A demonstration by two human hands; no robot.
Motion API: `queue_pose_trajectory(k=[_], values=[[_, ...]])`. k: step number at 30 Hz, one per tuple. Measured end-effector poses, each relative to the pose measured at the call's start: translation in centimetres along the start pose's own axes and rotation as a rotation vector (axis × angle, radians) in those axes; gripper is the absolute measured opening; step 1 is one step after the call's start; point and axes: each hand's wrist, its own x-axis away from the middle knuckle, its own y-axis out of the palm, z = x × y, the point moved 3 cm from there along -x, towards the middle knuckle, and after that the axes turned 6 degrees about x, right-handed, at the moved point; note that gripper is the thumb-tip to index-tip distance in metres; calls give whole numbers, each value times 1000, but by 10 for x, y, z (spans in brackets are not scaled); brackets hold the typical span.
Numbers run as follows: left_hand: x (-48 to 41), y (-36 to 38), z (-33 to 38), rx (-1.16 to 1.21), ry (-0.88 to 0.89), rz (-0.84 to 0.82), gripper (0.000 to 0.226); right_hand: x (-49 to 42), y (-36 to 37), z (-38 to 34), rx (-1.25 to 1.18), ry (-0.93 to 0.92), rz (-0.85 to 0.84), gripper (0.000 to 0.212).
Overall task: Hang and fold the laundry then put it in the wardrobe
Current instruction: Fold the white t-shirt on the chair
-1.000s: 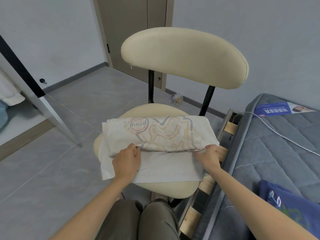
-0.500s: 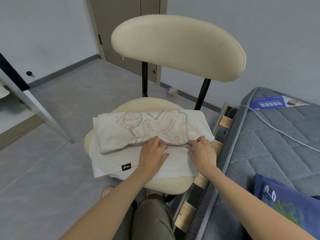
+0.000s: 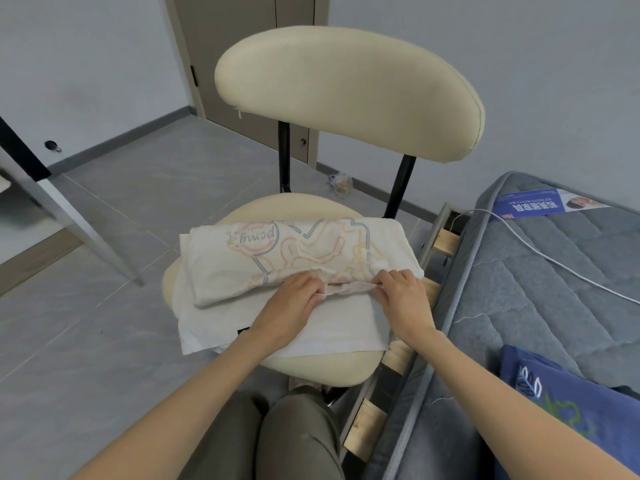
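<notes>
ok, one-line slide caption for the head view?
Left hand and right hand pinch the fold of a white printed T-shirt on a cream chair beside a grey mattress.

Looks like a bedroom in a home. Can be told from the grey quilted mattress [image 3: 540,306] lying on the bare wooden slats [image 3: 446,242] of a bed, just beside a cream padded chair [image 3: 346,95]. Also from the brown door [image 3: 242,46] in a plain grey wall [image 3: 519,64], the grey floor tiles [image 3: 104,306], a blue garment [image 3: 561,403] on the mattress and folded clothes [image 3: 277,258] on the chair seat.
</notes>
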Motion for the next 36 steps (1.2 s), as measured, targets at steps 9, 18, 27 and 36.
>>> queue_pose_trajectory(k=[9,18,27,36], values=[[43,-7,3,-306,124,-216,15,54,6,-6,90,-179,-332,14],[46,-38,-19,-477,-68,107,55,33,-20,-9,-20,-56,-152,28],[43,-48,-79,-495,-261,-132,62,11,21,-15,-41,-72,-303,49],[-5,-53,-119,-544,-301,-173,86,-35,53,-12,1,6,-408,46]])
